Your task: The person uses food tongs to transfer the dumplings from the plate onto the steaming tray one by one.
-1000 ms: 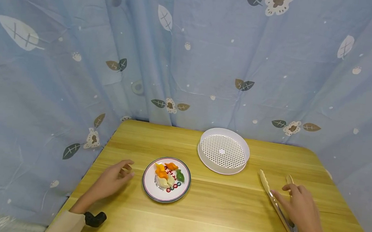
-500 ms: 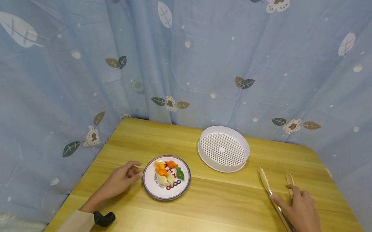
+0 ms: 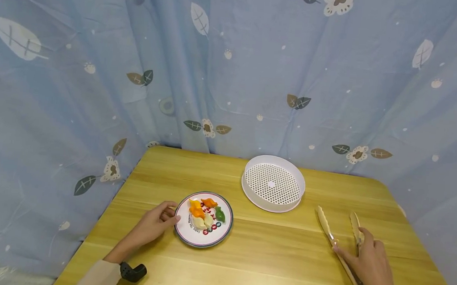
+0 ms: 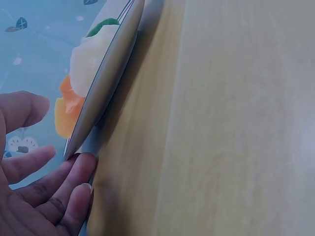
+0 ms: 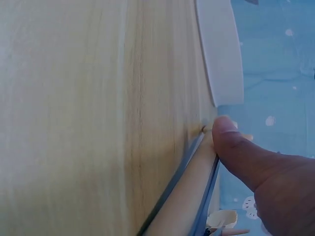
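My left hand (image 3: 153, 224) is at the left edge of a round white plate (image 3: 194, 237) with a coloured rim. In the left wrist view its lower fingertips touch the rim from below, while the thumb stands apart from the plate (image 4: 110, 69). Several small dumpling-shaped pieces lie on the plate, among them a green piece (image 3: 219, 214), an orange piece (image 3: 197, 212) and a cream piece (image 3: 199, 223). At the right, my right hand (image 3: 372, 263) holds metal tongs (image 3: 326, 226) with cream tips. Its thumb presses one arm; fingers lie along the other. The tongs' tips are spread apart.
A white round steamer tray (image 3: 248, 193) with a perforated base stands at the back middle of the wooden table (image 3: 268, 257). Behind the table hangs a blue patterned curtain (image 3: 249, 81). Dark wrist cameras sit on both wrists.
My left hand has moved right, from beside the plate to touching its rim. My right hand has settled from over the tongs to around their arms. Plate and tray have stayed put.
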The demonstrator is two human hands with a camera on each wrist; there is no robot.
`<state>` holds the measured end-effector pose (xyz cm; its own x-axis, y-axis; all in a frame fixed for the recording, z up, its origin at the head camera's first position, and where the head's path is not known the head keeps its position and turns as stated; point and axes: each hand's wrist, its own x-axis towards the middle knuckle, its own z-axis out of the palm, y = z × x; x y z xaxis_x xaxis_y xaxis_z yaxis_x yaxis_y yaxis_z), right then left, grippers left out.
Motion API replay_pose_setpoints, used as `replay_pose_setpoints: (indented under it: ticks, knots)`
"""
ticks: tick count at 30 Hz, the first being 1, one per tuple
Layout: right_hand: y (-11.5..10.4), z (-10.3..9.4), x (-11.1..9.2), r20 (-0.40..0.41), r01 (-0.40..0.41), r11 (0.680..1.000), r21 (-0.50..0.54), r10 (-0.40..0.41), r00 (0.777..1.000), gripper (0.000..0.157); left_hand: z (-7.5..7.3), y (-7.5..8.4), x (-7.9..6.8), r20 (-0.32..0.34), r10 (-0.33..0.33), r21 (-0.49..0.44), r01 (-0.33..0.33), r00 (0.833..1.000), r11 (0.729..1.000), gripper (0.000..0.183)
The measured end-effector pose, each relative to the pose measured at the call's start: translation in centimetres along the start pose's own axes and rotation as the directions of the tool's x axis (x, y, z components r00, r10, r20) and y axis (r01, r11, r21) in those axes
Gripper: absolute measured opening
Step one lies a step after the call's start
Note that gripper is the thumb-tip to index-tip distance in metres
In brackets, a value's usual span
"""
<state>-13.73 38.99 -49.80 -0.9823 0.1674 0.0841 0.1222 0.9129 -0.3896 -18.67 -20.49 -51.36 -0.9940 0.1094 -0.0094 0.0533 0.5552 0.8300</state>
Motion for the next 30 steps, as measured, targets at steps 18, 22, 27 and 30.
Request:
replay_pose_setpoints:
  ticks: [18, 22, 27, 30]
  knots:
    - [0.3, 0.7, -0.8, 0.192, -0.145, 0.988, -0.059, 0.153, 0.969, 0.099, 0.4, -0.7, 0.3, 0.074, 0.002, -0.122, 0.007, 0.997, 0.993, 0.046]
    - [0.0, 0.7, -0.9, 0.198, -0.146, 0.986, -0.075, 0.158, 0.967, 0.103, 0.4, -1.1, 0.5, 0.099, 0.007, -0.131, 0.006, 0.995, 0.991, 0.050]
    - [0.0, 0.7, -0.9, 0.187, -0.160, 0.985, -0.059, 0.168, 0.968, 0.104, 0.1, -1.3, 0.6, 0.126, 0.023, -0.129, -0.007, 0.992, 0.992, 0.054]
    - [0.1, 0.5, -0.9, 0.181, -0.155, 0.987, -0.033, 0.158, 0.971, 0.100, 0.1, -1.3, 0.7, 0.133, 0.023, -0.126, -0.006, 0.991, 0.992, 0.056]
